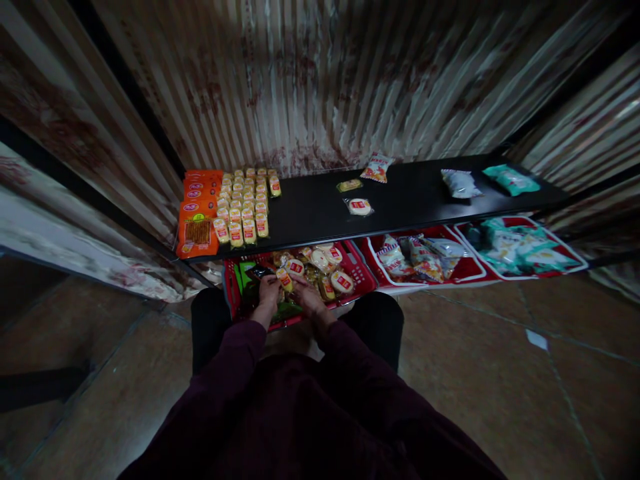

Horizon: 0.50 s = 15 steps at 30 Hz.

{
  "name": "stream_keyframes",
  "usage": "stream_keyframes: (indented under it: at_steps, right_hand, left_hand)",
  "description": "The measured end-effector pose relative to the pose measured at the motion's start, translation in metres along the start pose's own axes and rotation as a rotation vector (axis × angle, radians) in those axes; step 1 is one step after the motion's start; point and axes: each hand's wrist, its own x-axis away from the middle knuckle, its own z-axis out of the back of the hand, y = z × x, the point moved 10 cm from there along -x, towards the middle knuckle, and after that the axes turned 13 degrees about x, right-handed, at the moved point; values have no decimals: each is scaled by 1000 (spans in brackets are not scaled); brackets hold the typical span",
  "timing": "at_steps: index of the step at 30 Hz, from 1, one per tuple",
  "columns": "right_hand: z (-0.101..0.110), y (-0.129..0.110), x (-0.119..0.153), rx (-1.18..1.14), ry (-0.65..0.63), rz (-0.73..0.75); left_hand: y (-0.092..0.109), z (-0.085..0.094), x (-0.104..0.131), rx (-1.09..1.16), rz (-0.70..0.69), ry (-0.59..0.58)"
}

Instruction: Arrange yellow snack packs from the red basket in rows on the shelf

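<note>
Over the red basket (364, 267) below the shelf, my left hand (270, 291) and my right hand (306, 293) are close together. Between them is a small yellow wrapped snack (285, 280), with the fingers of both hands closed on it. Round and oval wrapped snacks (342, 281) lie in the basket to the right of my hands, and green packaging shows at its left. On the black shelf (305, 213) above, yellow wrapped snacks (249, 230) stand in rows beside orange packets (197, 230).
Loose packs lie along the shelf: a flat yellow one (349, 185), a round one (359, 207), a white-red bag (377, 167), a white bag (459, 183) and a teal bag (511, 180). Two more baskets (475, 270) of bags sit below right. Curtains (310, 80) hang behind.
</note>
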Motion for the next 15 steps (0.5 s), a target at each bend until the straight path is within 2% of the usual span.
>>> stream_keyframes:
  at_steps: [8, 15]
  right_hand:
    - [6, -20, 0, 18, 151, 181]
    - [0, -47, 13, 126, 153, 313]
  left_hand:
    - [14, -18, 9, -57, -103, -125]
    - [16, -30, 19, 0, -95, -158]
